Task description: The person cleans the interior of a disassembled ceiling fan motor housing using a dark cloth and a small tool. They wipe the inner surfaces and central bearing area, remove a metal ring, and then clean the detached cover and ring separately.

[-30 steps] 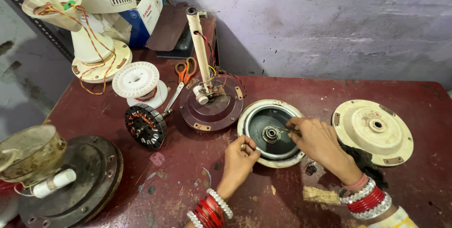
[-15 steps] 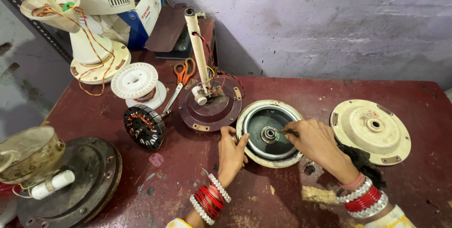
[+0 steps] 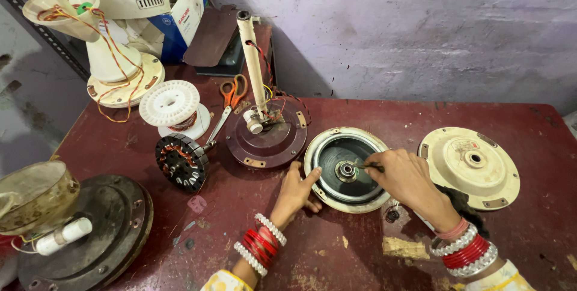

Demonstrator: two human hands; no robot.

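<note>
**Both hands at the open fan motor housing**

Left hand, as I see it from the head camera, lies open and palm-down on the desk, its fingers spread and its thumb pressed against the left rim of the round motor housing; it grasps nothing. My right hand rests over the right side of the same housing with its fingers pinched together around a thin dark tool, whose tip points at the central bearing. Whether the tip touches the bearing I cannot tell. Red and white bangles ring both wrists.

The housing lies flat, open side up, near the middle of the desk, closer to the near edge than to the far one. Just beside it on the left stands a dark red base plate with an upright cream rod. Toward the right edge lies a cream end cover, apart from the housing. Left of the base plate are a wound stator, a white spool and orange-handled scissors. A dark round cover sits at the near left corner.
</note>
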